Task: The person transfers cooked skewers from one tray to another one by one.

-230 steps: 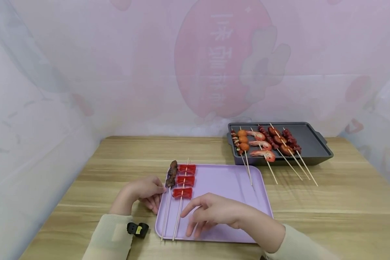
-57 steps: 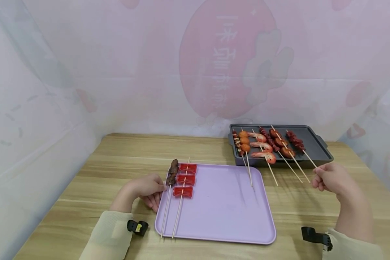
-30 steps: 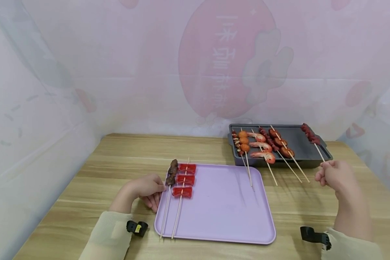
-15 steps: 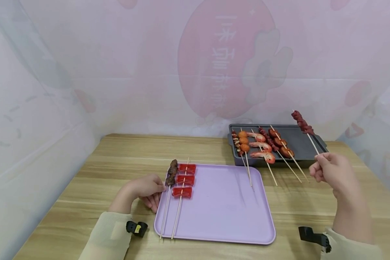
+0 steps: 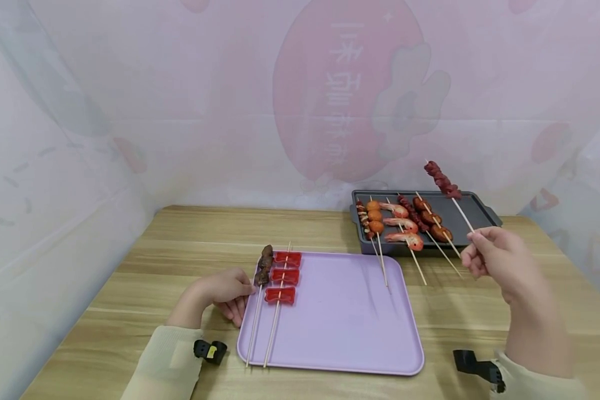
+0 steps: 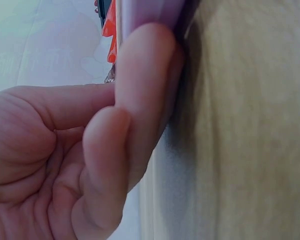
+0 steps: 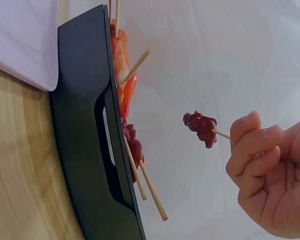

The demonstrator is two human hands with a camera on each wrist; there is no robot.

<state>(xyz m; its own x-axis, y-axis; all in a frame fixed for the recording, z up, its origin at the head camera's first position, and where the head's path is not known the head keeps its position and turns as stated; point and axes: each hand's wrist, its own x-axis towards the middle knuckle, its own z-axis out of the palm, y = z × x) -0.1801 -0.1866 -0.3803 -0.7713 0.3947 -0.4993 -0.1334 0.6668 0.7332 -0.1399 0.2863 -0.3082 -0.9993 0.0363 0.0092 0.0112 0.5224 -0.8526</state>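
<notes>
Pinched by its bare stick in my right hand (image 5: 502, 261), a skewer of dark red meat (image 5: 442, 180) tilts up to the left above the grey grill pan (image 5: 472, 214). The right wrist view shows this meat skewer (image 7: 202, 127) in the air, apart from the pan. My left hand (image 5: 225, 294) holds the left rim of the purple tray (image 5: 350, 328), thumb at the rim and fingers along its side. On the tray's left side lie a brown meat skewer (image 5: 264, 266) and a skewer with red bow-shaped pieces (image 5: 282, 276).
Skewers of orange balls (image 5: 375, 218), shrimp (image 5: 402, 225), thin dark red meat (image 5: 412, 214) and glossy brown pieces (image 5: 432, 219) lie in the pan, sticks over its front edge. The pan stands behind the tray's right corner on the wooden table (image 5: 190, 228).
My right hand took the rightmost dark red meat skewer from the pan, shifted it right, then raised it and brought it left. My left hand stays at the tray's rim.
</notes>
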